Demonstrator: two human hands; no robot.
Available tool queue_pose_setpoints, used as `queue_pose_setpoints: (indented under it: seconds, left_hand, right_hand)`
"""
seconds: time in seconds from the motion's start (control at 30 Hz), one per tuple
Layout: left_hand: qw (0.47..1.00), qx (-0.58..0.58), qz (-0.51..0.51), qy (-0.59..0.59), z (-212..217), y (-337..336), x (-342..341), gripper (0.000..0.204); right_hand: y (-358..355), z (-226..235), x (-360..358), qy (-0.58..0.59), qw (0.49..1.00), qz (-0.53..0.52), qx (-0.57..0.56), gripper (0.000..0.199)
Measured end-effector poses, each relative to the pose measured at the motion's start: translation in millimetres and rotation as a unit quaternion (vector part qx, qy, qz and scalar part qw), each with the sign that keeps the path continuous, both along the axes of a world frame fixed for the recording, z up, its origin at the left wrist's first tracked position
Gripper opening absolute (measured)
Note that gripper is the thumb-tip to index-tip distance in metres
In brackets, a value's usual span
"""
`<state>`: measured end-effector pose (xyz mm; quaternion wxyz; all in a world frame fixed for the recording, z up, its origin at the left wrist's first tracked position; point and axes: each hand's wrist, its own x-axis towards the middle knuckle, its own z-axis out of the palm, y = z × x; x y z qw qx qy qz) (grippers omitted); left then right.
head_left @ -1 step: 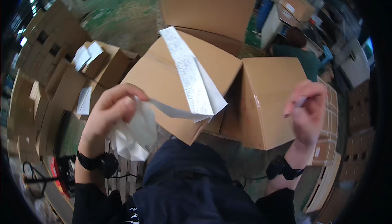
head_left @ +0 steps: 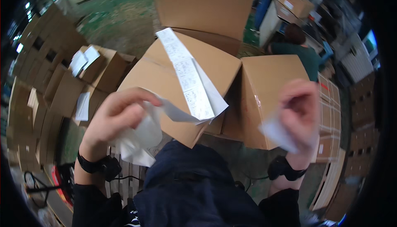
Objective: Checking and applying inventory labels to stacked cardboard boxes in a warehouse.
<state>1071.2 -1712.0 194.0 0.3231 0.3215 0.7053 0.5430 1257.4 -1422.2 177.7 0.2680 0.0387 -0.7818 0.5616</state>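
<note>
A folded strip of white printed labels (head_left: 188, 76) lies across the flaps of a cardboard box (head_left: 149, 65) in front of me. Its near end curls left to my left hand (head_left: 124, 113), whose thumb and fingers are closed on it. Crumpled, shiny white paper (head_left: 140, 142), like label backing, hangs below that hand. On the right, my right hand (head_left: 298, 107) is raised with curled fingers, slightly blurred. A pale, blurred piece of paper, perhaps a label (head_left: 279, 134), hangs from it in front of the box's right flap (head_left: 269, 99).
Stacked cartons (head_left: 68, 86) stand at the left, some with white papers (head_left: 84, 59) on top. A person in a dark green top (head_left: 300, 53) is beyond the right flap. Strapped boxes (head_left: 328, 115) line the right side. A slatted wooden pallet (head_left: 131, 173) shows below my left hand.
The pale paper at my right hand now shows larger, hanging lower left of the fingers. My left hand has shifted slightly right, and the crumpled paper below it has swung.
</note>
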Motion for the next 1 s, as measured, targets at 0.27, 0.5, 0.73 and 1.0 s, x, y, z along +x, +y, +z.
queue_pose_setpoints:
  seconds: [0.27,0.5,0.73,1.0]
  left_hand:
    - [0.962,-0.094,-0.234,0.102,-23,72,-32,0.023]
    - [0.961,-0.030,-0.276,0.009,-46,81,-59,0.025]
    - [0.985,-0.082,-0.154,-0.007,-119,54,-108,0.040]
    - [0.997,-0.064,-0.030,0.042,-214,9,-129,0.029]
  right_hand:
    - [-73,13,-69,-0.104,0.958,-0.022,0.267,0.056]
    - [-85,-67,-34,-0.101,0.921,-0.181,-0.331,0.033]
    - [-97,-162,23,-0.042,0.797,-0.523,-0.299,0.016]
    - [-86,-378,26,-0.141,0.706,-0.565,-0.403,0.025]
